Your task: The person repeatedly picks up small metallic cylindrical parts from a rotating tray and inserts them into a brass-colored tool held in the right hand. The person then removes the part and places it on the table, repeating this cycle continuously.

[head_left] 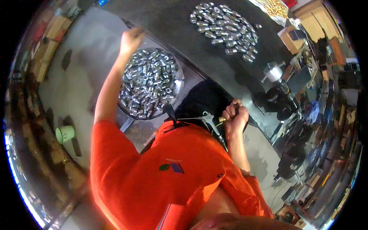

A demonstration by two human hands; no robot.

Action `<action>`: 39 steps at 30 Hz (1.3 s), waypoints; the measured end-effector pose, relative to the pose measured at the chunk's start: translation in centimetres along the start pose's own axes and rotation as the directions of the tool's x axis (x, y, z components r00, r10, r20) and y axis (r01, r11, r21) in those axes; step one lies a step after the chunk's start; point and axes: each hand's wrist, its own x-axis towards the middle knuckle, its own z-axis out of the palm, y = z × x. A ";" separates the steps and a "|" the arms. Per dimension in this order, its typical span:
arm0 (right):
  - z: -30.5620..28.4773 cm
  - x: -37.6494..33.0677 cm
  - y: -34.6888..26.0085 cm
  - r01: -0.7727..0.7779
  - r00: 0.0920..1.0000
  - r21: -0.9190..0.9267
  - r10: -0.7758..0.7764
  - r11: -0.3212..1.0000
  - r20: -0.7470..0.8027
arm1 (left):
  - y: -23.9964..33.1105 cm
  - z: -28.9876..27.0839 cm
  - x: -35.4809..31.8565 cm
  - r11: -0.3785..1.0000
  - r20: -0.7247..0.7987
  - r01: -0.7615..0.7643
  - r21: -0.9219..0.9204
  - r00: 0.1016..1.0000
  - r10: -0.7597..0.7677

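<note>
Left fingers: bunched close together on the left hand [130, 39]; I cannot tell whether they pinch anything.
Right fingers: folded inward on the right hand [235, 117], a brass-coloured piece [221, 119] just beside them; whether they grip it I cannot tell.
Air blow gun [209, 122]: at the lap, nozzle pointing left, probably kept there for easy reach of the right hand.
Round pan [179, 85]: beside the bench, its rim seemingly keeping the loose metal fittings [147, 82] together; the left hand is near its far-left edge.
Workbench [161, 19]: beyond the pan, bearing a spread-out pile of similar fittings [232, 28], apparently grouped apart from the pan's lot.
</note>
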 end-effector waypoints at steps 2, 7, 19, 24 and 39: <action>0.2 0.1 0.2 -0.015 1.000 -0.025 0.015 1.000 0.008 | -6.6 -0.5 -4.6 0.976 0.079 0.181 0.117 0.978 -0.191; 1.0 0.3 0.6 -0.032 0.998 -0.089 0.038 0.995 0.057 | -11.3 1.0 -12.1 0.843 0.158 0.173 0.509 0.944 -0.288; 0.6 -1.0 1.1 -0.026 0.997 -0.110 0.035 0.994 0.076 | -13.6 1.5 -12.1 0.763 0.291 0.006 0.647 0.922 -0.254; 0.7 -1.0 1.0 -0.040 0.996 -0.068 0.045 0.997 0.078 | -6.2 1.6 -14.3 0.974 0.165 0.110 0.199 0.976 -0.144; 4.2 -0.4 -3.3 0.246 0.925 0.243 -0.302 0.938 0.230 | 19.9 6.9 -17.6 0.705 0.642 0.290 -0.647 0.707 0.297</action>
